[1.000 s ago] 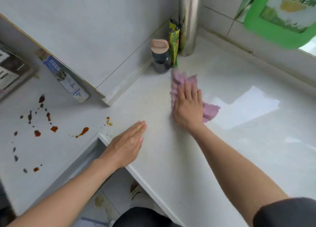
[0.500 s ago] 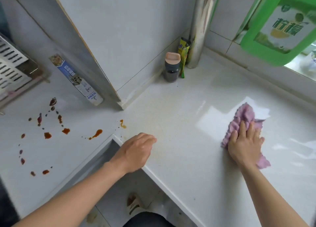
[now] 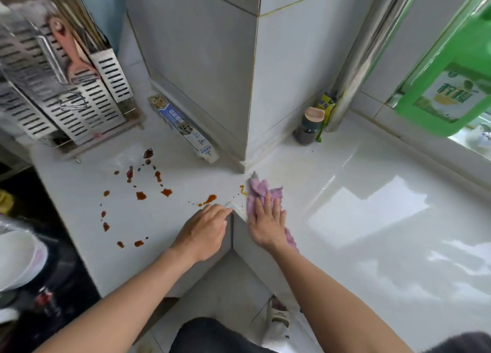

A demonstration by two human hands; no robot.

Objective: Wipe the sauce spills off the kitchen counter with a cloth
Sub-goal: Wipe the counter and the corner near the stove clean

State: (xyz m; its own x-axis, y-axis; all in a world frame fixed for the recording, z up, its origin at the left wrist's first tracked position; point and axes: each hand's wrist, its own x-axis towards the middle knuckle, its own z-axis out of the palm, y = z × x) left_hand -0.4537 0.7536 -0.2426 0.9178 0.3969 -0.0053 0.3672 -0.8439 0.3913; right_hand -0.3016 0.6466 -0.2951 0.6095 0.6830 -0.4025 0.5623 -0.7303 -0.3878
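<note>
Cloth at the inner corner of the desk, sauce mostly unwiped.

Right hand (image 3: 267,224) flat on the purple cloth (image 3: 261,193), fingers straight, pressing rather than clutching, probably to spread the fabric wide for each pass. Cloth lying at the desk (image 3: 372,246) corner just below the tiled pillar (image 3: 225,73), its leading edge touching or nearly touching the nearest small orange drip (image 3: 241,189). Left hand (image 3: 204,229) resting at the desk edge, fingers loosely curled, grip around nothing, seemingly braced for balance while leaning in. Main sauce spills (image 3: 140,193) scattered over the left stretch, well apart from the cloth, between a metal rack (image 3: 61,87) and the corner. Blue-and-white box (image 3: 186,129) leaning along the pillar's base. Right stretch glossy, no spots visible. Judged early in the job: next pass leftward across the drips.
</note>
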